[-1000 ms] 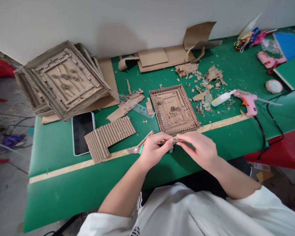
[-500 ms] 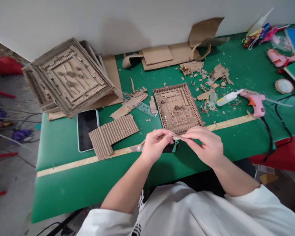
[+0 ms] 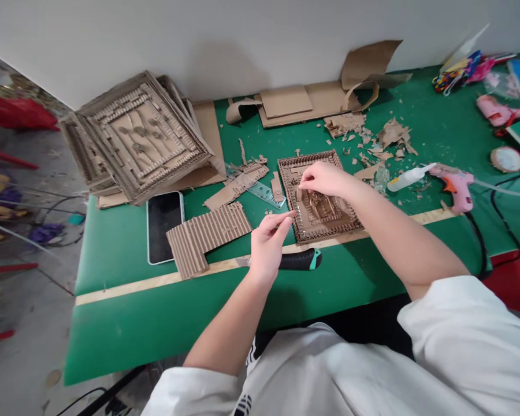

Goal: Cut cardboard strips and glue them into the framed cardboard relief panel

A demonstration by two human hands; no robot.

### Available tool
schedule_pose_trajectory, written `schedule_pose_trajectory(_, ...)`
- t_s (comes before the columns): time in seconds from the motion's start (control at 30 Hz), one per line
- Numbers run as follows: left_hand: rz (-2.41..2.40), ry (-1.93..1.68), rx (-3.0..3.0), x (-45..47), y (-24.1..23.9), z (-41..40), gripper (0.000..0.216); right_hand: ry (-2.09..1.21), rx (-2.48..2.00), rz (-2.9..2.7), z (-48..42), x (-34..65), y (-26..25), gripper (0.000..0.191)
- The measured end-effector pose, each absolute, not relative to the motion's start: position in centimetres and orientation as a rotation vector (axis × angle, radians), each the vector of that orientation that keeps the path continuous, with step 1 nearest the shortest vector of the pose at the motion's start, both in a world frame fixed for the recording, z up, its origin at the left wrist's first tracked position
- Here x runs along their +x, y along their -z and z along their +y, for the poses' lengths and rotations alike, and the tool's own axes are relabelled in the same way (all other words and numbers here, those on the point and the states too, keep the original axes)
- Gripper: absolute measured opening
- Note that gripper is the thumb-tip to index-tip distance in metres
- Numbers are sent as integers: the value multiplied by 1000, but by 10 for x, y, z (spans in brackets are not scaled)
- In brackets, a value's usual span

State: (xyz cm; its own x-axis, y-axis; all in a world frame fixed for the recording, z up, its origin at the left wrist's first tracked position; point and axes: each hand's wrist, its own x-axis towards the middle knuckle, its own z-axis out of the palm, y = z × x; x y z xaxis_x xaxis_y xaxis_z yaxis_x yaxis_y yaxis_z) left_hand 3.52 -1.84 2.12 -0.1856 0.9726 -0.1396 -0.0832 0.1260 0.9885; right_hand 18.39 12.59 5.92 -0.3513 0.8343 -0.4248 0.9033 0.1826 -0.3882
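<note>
A framed cardboard relief panel [image 3: 329, 232], edged with corrugated strips, lies on the table in front of me. My right hand [image 3: 325, 178] reaches over its left part, thumb and fingers pinched on a small cardboard strip [image 3: 300, 196] held at the panel's inner left side. Close to the panel's left edge, my left hand [image 3: 268, 240] is closed in a pinch; whatever its fingertips hold is too small to make out. Below the panel lies a utility knife [image 3: 299, 260] with a black and green handle, its blade end partly behind my left wrist.
An L-shaped corrugated piece [image 3: 208, 234] and a phone [image 3: 164, 228] lie left, beside stacked cardboard panels [image 3: 145, 138]. A clear ruler [image 3: 266, 193] sits under scraps. Right are a white-tipped bottle [image 3: 409, 177], a pink glue gun [image 3: 459, 188] with cable, and torn cardboard [image 3: 394, 136].
My hands have moved apart. The right hand went forward and left over the panel with the small strip; the left stayed low, near the panel's edge. The knife handle is now uncovered.
</note>
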Motion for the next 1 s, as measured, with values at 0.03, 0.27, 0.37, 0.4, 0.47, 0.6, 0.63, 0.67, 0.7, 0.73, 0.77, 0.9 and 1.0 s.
schedule_pose_trajectory(0.03,1350,-1283,952,35,-21,-19,16,881,1703,2294,127,183,-55,26)
schedule_pose_trajectory(0.27,1329,-1320,821,37,-21,-19,12,744,1749,2325,122,178,-56,24)
schedule_pose_trajectory(0.37,1307,-1303,765,38,-24,-18,13,730,1735,2316,124,176,-60,23)
schedule_pose_trajectory(0.4,1306,-1298,755,39,-25,-18,14,707,1726,2319,125,176,-61,23)
schedule_pose_trajectory(0.47,1311,-1283,756,39,-26,-18,15,651,1703,2333,125,174,-61,22)
schedule_pose_trajectory(0.6,1322,-1257,777,38,-26,-19,15,586,1666,2357,121,171,-60,20)
schedule_pose_trajectory(0.63,1324,-1254,780,38,-25,-19,15,569,1664,2361,120,170,-59,20)
schedule_pose_trajectory(0.67,1324,-1254,782,38,-25,-20,15,550,1666,2365,118,169,-57,20)
schedule_pose_trajectory(0.7,1323,-1256,783,38,-25,-20,15,532,1669,2369,118,169,-56,20)
schedule_pose_trajectory(0.73,1322,-1259,785,38,-25,-20,14,517,1671,2374,117,169,-55,21)
schedule_pose_trajectory(0.77,1320,-1262,788,38,-25,-20,14,505,1671,2381,117,169,-53,21)
schedule_pose_trajectory(0.9,1305,-1264,789,38,-26,-18,15,476,1672,2418,116,172,-48,21)
schedule_pose_trajectory(1.0,1283,-1271,768,38,-24,-17,19,483,1751,2462,105,175,-53,22)
